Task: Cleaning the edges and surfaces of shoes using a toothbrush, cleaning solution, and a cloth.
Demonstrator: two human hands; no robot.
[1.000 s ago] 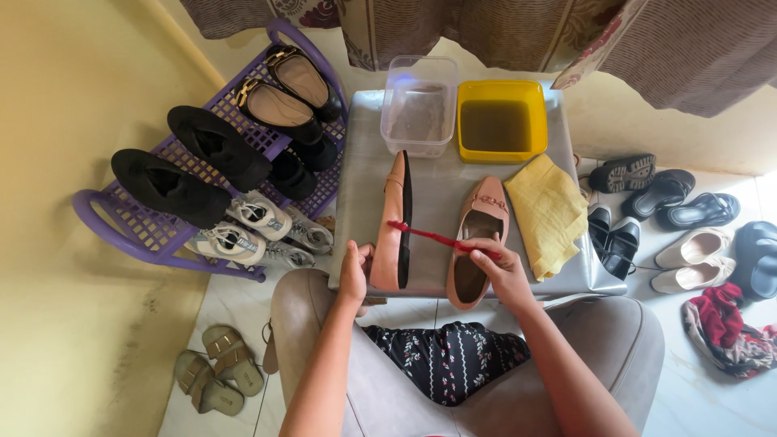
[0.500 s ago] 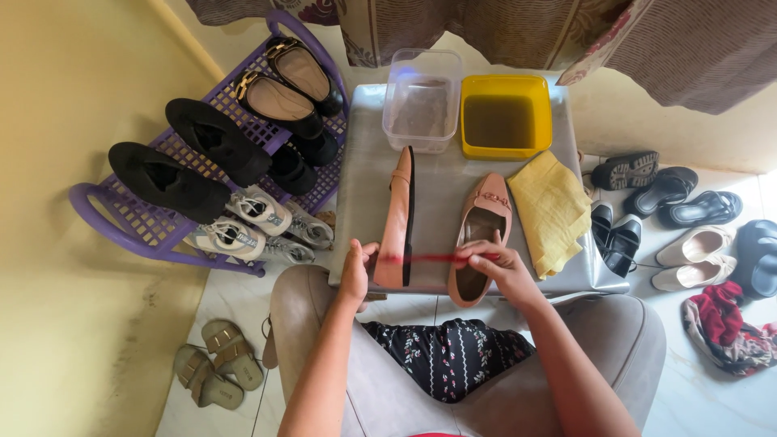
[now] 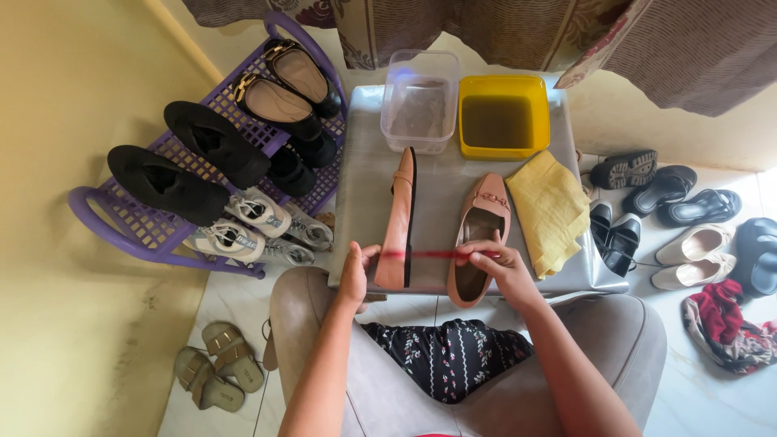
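Left hand (image 3: pixel 356 271) at near edge of grey counter (image 3: pixel 368 186), fingers pinched on one end of a thin red strap (image 3: pixel 429 254). Right hand (image 3: pixel 498 267) pinching the other end — strap pulled taut between them, across the heels of two pink flats. Left flat (image 3: pixel 398 220) tipped on its side, touching left hand; right flat (image 3: pixel 479 235) sole-down, under right hand. Yellow cloth (image 3: pixel 550 206) just beside right flat. Clear tub (image 3: pixel 419 101) and yellow tub (image 3: pixel 503 117) at far edge. Purple shoe rack (image 3: pixel 162 235) to the left.

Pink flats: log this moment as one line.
left hand: holds red band | right hand: holds band's other end | pink flats: on grey table
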